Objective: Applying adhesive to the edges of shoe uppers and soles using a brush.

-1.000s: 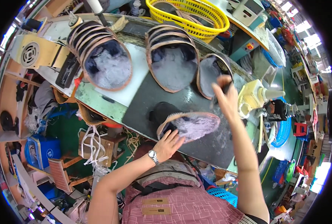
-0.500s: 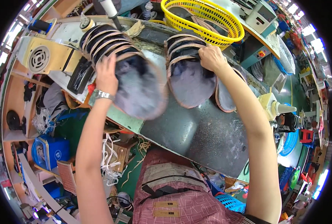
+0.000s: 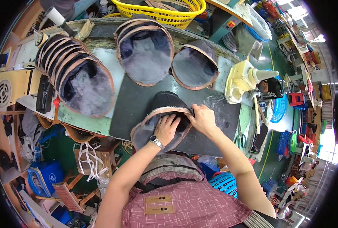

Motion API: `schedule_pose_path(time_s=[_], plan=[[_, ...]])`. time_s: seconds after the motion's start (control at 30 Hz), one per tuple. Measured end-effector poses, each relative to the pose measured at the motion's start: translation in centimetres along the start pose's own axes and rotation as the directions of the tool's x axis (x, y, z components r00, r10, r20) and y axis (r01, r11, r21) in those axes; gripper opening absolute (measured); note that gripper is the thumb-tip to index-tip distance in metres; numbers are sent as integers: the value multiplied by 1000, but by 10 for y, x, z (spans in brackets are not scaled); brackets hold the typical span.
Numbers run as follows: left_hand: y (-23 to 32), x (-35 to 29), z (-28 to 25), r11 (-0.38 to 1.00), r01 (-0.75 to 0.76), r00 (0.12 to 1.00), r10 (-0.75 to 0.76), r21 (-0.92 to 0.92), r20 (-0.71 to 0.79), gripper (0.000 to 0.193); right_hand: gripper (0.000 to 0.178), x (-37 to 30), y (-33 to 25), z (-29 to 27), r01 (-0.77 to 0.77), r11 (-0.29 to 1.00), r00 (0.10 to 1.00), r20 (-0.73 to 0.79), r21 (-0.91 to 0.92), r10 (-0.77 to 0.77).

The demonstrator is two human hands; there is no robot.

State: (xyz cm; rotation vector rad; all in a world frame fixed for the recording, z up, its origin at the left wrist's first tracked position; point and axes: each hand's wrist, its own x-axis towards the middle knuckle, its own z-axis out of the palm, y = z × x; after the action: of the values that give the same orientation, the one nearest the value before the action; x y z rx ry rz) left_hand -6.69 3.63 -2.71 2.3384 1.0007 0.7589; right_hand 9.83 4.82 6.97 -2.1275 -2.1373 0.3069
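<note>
Both hands have come down from two stacks to one fleece-lined slipper point(image 3: 148, 127) at the middle of the desk's point(image 3: 81, 119) near edge. Toward the desk's left end leans the larger stack point(image 3: 87, 89), at least five slippers; by the far edge sits the smaller stack point(image 3: 146, 59), at least three. One left hand point(image 3: 167, 129) reaches into the slipper's mouth; whether its fingers grasp anything, I cannot tell. One right hand point(image 3: 202, 119) pinches the rim. Beyond lies one single slipper point(image 3: 195, 68), near the far edge.
</note>
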Motion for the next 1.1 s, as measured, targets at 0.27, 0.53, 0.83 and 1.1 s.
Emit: schedule_pose_path(time_s=[0.27, 0.53, 0.83, 1.1], plan=[[7, 16, 11, 1000, 26, 995, -26, 5, 96, 39, 51, -84, 15, 31, 540, 841, 814, 274, -28, -513], [31, 21, 28, 958, 257, 964, -262, 125, 31, 39, 46, -95, 22, 59, 216, 974, 961, 189, -66, -201], [71, -27, 45, 981, 186, 931, -197, -63, -308, 55, 32, -37, 54, 24, 4, 988, 942, 331, 155, -56], [79, 13, 56, 890, 259, 964, -259, 375, -52, 24, 26, -12, 81, 32, -295, 877, 730, 682, 380, -50]])
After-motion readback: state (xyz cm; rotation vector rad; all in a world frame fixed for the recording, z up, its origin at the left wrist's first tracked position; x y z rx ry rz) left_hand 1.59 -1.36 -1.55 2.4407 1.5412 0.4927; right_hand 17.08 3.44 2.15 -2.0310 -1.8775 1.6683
